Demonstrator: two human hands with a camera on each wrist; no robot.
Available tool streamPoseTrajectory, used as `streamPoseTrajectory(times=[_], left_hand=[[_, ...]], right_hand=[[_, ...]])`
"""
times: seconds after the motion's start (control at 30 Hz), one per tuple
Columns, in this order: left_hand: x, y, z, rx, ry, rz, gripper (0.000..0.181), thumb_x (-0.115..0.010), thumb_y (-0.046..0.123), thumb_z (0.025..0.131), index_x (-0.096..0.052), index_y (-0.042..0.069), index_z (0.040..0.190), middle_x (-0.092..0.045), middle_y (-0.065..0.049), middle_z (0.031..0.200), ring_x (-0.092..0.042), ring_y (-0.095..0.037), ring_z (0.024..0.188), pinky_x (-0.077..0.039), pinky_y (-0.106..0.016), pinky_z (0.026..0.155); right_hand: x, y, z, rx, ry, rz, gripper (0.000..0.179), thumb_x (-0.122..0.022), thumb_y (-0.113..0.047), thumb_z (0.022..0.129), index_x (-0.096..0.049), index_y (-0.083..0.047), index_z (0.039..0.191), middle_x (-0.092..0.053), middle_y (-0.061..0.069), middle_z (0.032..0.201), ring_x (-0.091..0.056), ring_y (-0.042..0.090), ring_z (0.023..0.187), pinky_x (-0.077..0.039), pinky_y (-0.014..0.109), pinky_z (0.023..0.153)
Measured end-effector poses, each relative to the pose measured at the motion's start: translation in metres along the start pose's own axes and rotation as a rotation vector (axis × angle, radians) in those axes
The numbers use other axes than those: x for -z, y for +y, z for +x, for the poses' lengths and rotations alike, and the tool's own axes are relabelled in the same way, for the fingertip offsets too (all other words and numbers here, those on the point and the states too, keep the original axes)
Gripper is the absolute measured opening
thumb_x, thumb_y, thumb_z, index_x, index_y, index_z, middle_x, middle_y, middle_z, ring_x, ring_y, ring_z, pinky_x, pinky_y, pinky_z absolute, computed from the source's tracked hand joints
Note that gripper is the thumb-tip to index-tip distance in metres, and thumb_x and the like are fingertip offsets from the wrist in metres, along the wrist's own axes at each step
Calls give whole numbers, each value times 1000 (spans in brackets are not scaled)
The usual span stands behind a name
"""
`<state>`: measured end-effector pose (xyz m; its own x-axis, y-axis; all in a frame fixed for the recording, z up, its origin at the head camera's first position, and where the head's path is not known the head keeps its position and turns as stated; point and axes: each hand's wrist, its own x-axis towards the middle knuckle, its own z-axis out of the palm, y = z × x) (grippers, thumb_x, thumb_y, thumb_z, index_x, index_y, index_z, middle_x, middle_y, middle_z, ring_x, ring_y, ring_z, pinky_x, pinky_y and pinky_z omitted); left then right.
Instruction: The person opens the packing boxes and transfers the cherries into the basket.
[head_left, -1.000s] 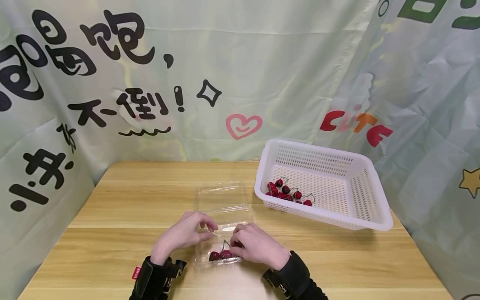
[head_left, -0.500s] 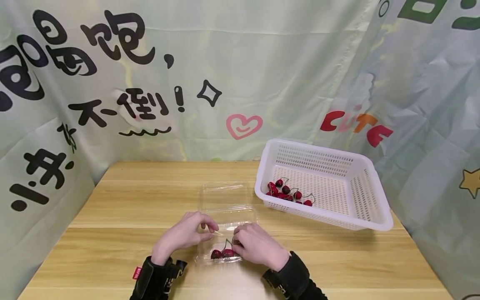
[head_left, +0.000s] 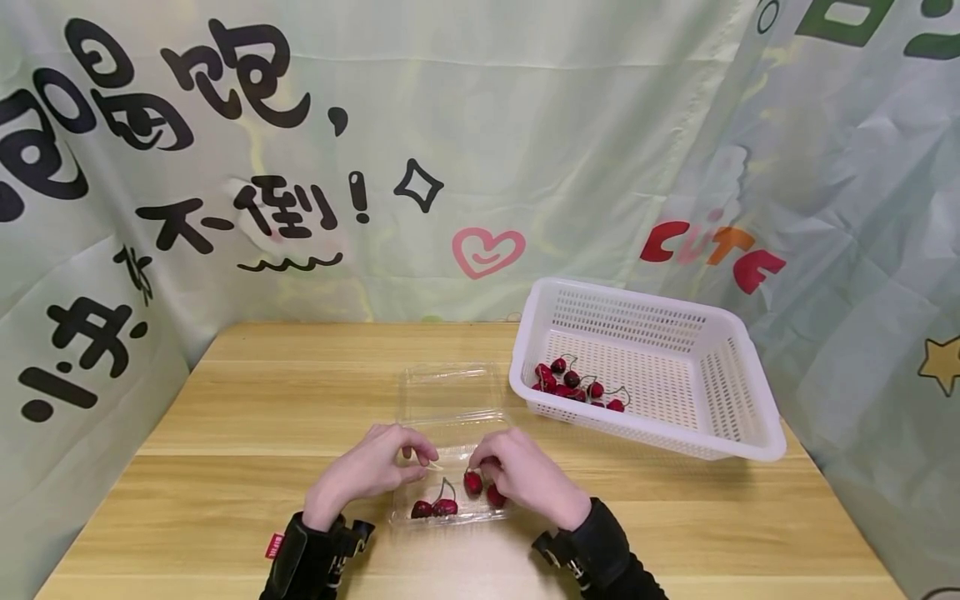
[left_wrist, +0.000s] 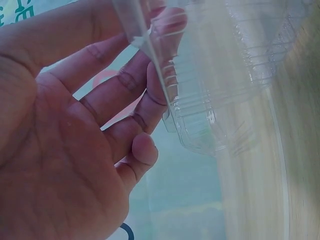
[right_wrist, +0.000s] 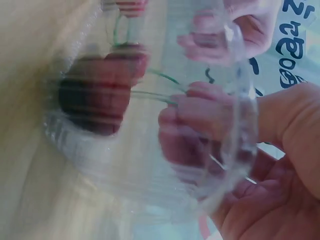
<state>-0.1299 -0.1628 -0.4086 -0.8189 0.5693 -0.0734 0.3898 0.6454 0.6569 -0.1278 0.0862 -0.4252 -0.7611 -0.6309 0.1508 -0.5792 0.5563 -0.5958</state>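
Observation:
A clear plastic clamshell box [head_left: 450,518] lies on the table with its lid [head_left: 450,392] folded back. My left hand [head_left: 375,462] pinches the box's left rim, thumb inside and fingers outside; the left wrist view shows the clear wall [left_wrist: 200,65] between them. Over the box's right half, my right hand [head_left: 528,475] pinches thin green stems [right_wrist: 160,95] between thumb and fingers. From these stems extend two dark red cherries [head_left: 472,483], low in the box. Whether they touch its floor I cannot tell. Two more cherries [head_left: 433,507] rest at the box's front left.
A white perforated basket [head_left: 705,442] stands behind and to the right of the box. Several stemmed cherries [head_left: 572,379] are gathered in its left corner. Wooden table surface [head_left: 225,417] extends on both sides, and a printed cloth [head_left: 585,167] hangs behind.
My right hand has moved up and right, uncovering two cherries beneath its fingers. The front-left cherries have shifted left. The box slid slightly right earlier; my left hand stays nearly still.

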Motion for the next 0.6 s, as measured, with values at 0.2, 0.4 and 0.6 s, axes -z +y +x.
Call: streamPoseTrajectory(times=[0.2, 0.4, 0.6], left_hand=[[-1, 1, 0, 4, -7, -11, 21, -74, 6, 86, -74, 6, 107, -75, -3, 98, -65, -14, 88, -58, -29, 80], [-4, 3, 0, 17, -19, -6, 21, -73, 4, 86, -73, 6, 107, -75, -6, 101, -67, -17, 91, -59, -36, 84], [-6, 5, 2, 3, -9, 42, 21, -74, 4, 85, -74, 7, 106, -76, -4, 99, -68, -17, 91, -56, -45, 89]], right_hand=[[8, 4, -2, 57, 56, 23, 15, -71, 10, 82, -77, -1, 92, -78, 9, 88, -73, 13, 77, -58, 15, 71], [15, 8, -5, 197, 143, -12, 15, -72, 9, 83, -78, -2, 93, -78, 9, 87, -73, 16, 79, -59, 17, 74], [22, 9, -7, 303, 271, -35, 18, -75, 8, 80, -77, -4, 93, -77, 6, 86, -71, 13, 76, -58, 18, 73]])
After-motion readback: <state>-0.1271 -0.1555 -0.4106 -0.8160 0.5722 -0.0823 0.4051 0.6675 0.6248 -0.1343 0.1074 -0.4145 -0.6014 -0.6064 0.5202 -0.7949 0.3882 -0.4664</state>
